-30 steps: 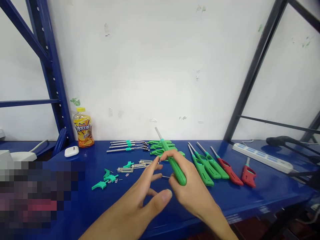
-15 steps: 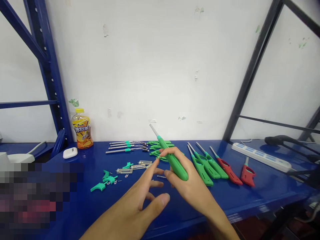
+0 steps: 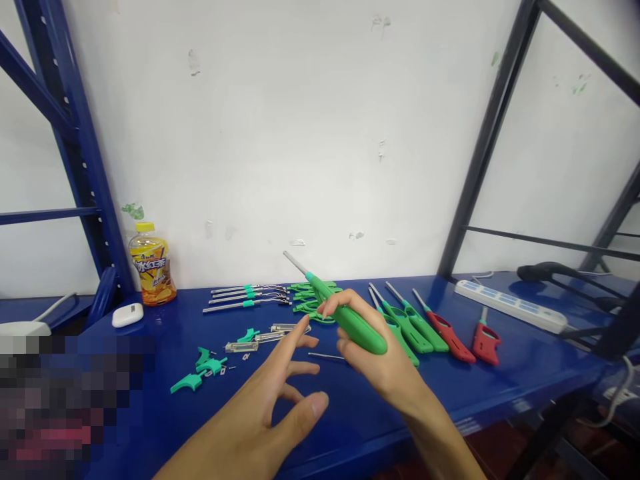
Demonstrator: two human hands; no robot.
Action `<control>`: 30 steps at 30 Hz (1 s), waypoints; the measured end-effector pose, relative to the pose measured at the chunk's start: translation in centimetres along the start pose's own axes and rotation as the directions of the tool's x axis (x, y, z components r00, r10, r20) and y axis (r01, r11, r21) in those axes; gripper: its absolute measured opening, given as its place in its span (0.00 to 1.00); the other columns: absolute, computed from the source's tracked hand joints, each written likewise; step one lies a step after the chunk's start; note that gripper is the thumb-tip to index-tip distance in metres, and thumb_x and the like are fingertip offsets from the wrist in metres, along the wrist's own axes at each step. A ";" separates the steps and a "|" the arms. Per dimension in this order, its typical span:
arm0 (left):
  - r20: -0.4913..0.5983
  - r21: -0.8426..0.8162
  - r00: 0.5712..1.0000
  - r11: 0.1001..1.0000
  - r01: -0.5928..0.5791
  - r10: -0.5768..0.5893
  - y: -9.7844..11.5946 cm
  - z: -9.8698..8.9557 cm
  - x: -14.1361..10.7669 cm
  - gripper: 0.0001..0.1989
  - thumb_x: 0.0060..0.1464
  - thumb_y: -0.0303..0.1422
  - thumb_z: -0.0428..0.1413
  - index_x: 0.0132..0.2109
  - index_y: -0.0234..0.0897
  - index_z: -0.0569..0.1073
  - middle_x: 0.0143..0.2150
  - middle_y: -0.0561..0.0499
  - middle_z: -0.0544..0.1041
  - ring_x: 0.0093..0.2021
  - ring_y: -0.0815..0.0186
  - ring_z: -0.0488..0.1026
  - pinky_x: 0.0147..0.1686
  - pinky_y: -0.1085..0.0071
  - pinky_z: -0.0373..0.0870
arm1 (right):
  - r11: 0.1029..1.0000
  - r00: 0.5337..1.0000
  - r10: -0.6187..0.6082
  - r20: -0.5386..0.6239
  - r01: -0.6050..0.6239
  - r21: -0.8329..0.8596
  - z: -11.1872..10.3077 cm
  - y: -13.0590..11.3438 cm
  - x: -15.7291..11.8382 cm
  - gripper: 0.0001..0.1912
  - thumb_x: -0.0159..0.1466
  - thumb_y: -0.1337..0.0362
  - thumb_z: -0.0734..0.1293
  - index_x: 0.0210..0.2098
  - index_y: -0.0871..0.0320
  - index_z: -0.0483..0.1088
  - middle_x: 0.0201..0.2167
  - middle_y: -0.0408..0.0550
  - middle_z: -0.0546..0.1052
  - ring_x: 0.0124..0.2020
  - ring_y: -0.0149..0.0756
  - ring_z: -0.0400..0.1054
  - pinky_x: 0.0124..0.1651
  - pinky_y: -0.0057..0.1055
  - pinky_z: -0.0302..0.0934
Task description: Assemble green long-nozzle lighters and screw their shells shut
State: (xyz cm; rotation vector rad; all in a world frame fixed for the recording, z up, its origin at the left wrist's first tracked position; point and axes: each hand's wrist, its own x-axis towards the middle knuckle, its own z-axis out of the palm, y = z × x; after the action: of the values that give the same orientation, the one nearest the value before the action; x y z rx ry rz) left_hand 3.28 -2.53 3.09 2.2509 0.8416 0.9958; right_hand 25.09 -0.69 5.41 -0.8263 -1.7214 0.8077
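Observation:
A green long-nosed gas lighter (image 3: 357, 327) is gripped in my right hand (image 3: 387, 360), its metal tube slanting up and to the left. My right index finger bends round near its trigger area. Just left of it, my left hand (image 3: 285, 393) hovers with fingers spread and nothing in them. Behind the hands lie green handle shells (image 3: 313, 307) and several metal lighter tubes (image 3: 235, 303) with wires. Clear fuel tanks (image 3: 243, 347) and teal triggers (image 3: 189, 382) are to the left. A thin screwdriver-like rod (image 3: 325, 357) lies between the hands, partly hidden.
Several green lighters (image 3: 413, 330) and two red lighters (image 3: 453, 340) lie at the right. Beyond them is a white power strip (image 3: 510, 307). A drink bottle (image 3: 153, 267) and a white earbud case (image 3: 127, 315) stand at the left on the blue table (image 3: 165, 340). Dark rack posts rise at both sides.
The lighter in my right hand has tilted flatter, its tube tip shifting left. My left hand has come slightly away from it. The whole view has shifted a little.

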 end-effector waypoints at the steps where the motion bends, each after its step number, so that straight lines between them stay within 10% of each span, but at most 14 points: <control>1: -0.003 -0.005 1.000 1.000 -0.016 0.016 0.0 0.0 0.0 0.35 0.72 0.33 0.54 0.78 0.56 0.48 0.59 0.44 0.81 0.52 0.59 0.84 0.38 0.69 0.84 | 1.000 1.000 -0.004 -0.008 0.004 -0.021 0.0 0.0 0.0 0.20 0.56 0.75 0.63 0.44 0.49 0.68 0.39 0.40 0.70 0.25 0.31 0.53 0.30 0.31 0.52; 11: 0.116 -0.280 0.919 0.876 0.393 -0.376 0.7 -0.2 0.8 0.39 0.69 0.50 0.53 0.79 0.49 0.47 0.74 0.40 0.62 0.63 0.53 0.72 0.60 0.56 0.73 | 0.996 1.000 0.005 -0.022 -0.007 -0.093 0.4 0.1 -0.6 0.14 0.61 0.73 0.63 0.43 0.50 0.67 0.46 0.41 0.73 0.29 0.31 0.62 0.36 0.30 0.59; 18: 0.135 -0.354 0.920 0.850 0.391 -0.367 0.9 -0.4 0.3 0.39 0.69 0.47 0.55 0.78 0.53 0.48 0.73 0.42 0.62 0.59 0.52 0.74 0.56 0.55 0.73 | 0.998 0.997 0.067 -0.048 -0.067 -0.006 0.3 1.7 -0.3 0.10 0.66 0.66 0.68 0.46 0.48 0.67 0.50 0.45 0.74 0.23 0.28 0.61 0.25 0.29 0.56; 30: 0.115 -0.383 0.924 0.842 0.379 -0.364 1.1 -0.5 0.5 0.38 0.68 0.45 0.56 0.78 0.53 0.50 0.70 0.42 0.66 0.57 0.53 0.75 0.57 0.55 0.71 | 0.985 0.993 0.108 -0.048 -0.100 0.138 0.4 1.3 -0.5 0.11 0.66 0.58 0.72 0.47 0.48 0.71 0.25 0.40 0.71 0.21 0.34 0.64 0.26 0.31 0.59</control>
State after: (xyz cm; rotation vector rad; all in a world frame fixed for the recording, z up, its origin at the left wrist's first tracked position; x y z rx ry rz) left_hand 3.48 -2.82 4.37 1.6725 0.9188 0.8458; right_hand 24.97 -0.47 4.02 -0.8436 -1.5665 0.9528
